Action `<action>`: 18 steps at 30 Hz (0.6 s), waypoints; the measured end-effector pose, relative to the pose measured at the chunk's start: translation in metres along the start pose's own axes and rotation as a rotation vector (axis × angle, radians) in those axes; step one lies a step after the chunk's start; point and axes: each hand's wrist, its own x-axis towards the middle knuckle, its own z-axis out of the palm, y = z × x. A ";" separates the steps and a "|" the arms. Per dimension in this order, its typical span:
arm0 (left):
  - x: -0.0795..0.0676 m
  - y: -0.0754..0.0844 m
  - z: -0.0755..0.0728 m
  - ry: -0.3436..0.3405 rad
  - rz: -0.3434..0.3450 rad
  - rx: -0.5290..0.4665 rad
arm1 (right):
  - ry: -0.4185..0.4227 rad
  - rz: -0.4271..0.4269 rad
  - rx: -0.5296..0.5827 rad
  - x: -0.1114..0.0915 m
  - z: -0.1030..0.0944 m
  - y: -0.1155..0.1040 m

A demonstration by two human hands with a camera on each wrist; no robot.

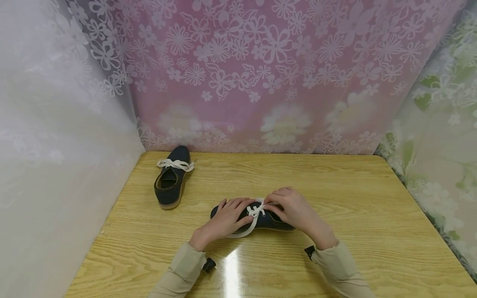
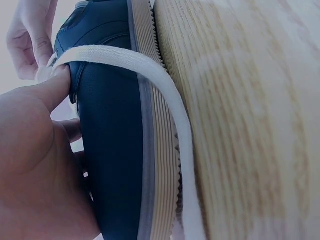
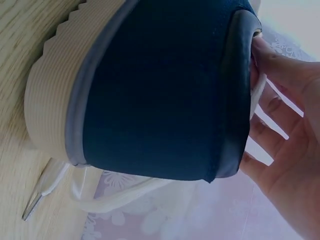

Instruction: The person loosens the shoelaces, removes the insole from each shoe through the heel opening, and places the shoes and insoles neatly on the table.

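Note:
A dark navy shoe (image 1: 273,223) with a tan ribbed sole lies across the table, toe to the left. My left hand (image 1: 227,217) grips its front part, fingers over the far side and thumb by the lacing. In the left wrist view that thumb touches the white shoelace (image 2: 117,57), which hangs down over the sole. My right hand (image 1: 294,207) pinches a length of white lace above the shoe's opening. From the heel side, the right wrist view shows this hand (image 3: 287,135) at the collar. A knot or loop of lace (image 1: 255,212) sits between both hands, its exact form unclear.
A matching navy shoe (image 1: 175,178), its white laces tied in a bow, stands at the table's back left. The wooden table (image 1: 335,186) has floral curtains (image 1: 261,82) behind and beside it. A metal-tipped lace end (image 3: 32,207) lies beyond the heel.

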 end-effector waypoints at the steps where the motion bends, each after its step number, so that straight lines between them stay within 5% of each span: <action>1: 0.000 0.000 0.000 0.000 -0.001 -0.001 | 0.009 -0.006 -0.005 0.000 -0.001 0.000; 18: 0.001 -0.001 0.002 0.004 -0.006 0.008 | 0.124 0.030 -0.107 -0.005 -0.030 0.019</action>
